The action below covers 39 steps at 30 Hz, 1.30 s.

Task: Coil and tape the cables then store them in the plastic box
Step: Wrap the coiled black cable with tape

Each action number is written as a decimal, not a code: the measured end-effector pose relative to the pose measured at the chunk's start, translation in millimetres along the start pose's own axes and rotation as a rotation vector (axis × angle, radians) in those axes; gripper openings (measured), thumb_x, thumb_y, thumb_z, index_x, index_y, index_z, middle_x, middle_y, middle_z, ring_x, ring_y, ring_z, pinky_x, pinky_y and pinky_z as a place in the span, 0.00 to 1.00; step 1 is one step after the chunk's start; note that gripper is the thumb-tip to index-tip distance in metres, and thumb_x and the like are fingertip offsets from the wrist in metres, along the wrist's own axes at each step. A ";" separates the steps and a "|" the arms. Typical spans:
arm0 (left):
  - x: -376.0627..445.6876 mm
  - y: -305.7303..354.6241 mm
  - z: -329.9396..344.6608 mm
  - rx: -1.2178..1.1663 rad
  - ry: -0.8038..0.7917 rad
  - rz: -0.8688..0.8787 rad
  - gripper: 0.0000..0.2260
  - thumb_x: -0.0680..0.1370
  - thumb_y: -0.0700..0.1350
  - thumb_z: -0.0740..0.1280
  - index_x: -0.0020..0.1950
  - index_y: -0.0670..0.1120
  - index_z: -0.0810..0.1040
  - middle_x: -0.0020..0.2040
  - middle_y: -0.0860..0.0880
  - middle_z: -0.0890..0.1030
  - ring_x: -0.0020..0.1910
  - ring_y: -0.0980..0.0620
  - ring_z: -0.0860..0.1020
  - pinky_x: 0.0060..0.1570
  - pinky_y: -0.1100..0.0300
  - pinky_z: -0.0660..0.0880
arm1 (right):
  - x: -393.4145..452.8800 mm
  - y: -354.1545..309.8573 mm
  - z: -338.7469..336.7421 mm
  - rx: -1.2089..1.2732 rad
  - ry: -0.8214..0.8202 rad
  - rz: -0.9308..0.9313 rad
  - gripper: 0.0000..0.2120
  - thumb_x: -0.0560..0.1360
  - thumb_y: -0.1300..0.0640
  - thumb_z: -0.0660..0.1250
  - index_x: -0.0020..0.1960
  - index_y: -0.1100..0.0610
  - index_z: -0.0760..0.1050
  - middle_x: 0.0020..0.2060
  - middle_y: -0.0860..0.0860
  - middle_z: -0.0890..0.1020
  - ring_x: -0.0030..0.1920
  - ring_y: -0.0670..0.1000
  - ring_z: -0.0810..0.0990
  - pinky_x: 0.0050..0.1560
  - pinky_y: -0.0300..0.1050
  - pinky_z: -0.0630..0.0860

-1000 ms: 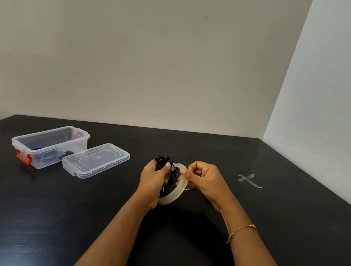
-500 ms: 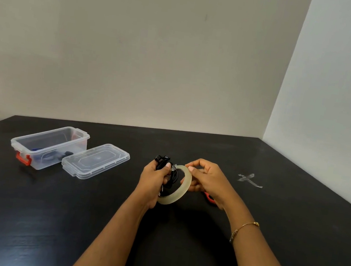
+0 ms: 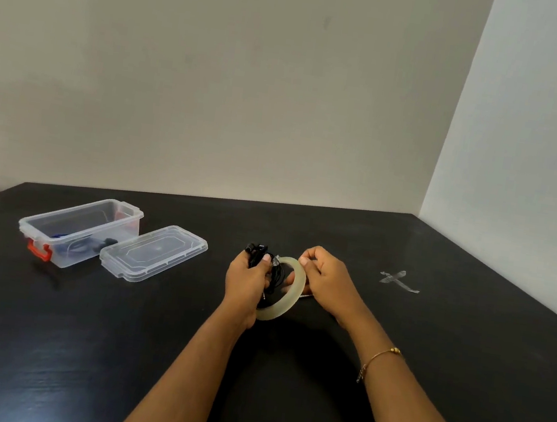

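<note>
Left hand (image 3: 248, 278) clamping the coiled cable (image 3: 270, 268) so nothing unwinds; right hand (image 3: 326, 282) pinching the tape roll (image 3: 288, 292) right beside, probably hunting the end. Box (image 3: 79, 231) open on desk (image 3: 72, 343), waiting.

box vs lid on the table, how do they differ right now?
The box is deep, open-topped and holds dark and blue items; the lid is flat, lying beside it with nothing on it. The box shows a red latch; no latch shows on the lid. Both are clear plastic, on the table.
</note>
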<state>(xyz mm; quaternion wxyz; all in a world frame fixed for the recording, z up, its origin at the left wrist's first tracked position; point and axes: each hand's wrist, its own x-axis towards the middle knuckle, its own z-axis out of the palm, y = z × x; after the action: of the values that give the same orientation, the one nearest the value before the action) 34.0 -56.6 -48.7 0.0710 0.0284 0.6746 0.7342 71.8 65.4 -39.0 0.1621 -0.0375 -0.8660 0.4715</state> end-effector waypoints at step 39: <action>-0.2 1.5 1.0 -0.032 0.044 -0.021 0.16 0.80 0.43 0.60 0.67 0.48 0.69 0.63 0.47 0.75 0.61 0.47 0.73 0.52 0.55 0.67 | -10.2 -15.2 0.2 1.131 -0.008 0.672 0.09 0.73 0.67 0.60 0.48 0.71 0.75 0.32 0.62 0.83 0.30 0.55 0.84 0.28 0.42 0.81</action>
<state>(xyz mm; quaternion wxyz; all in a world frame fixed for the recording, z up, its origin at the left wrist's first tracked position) 34.2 -55.8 -47.1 0.0644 0.0042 0.6645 0.7445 82.7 54.5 -29.0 -0.0023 -0.2131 -0.4265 0.8790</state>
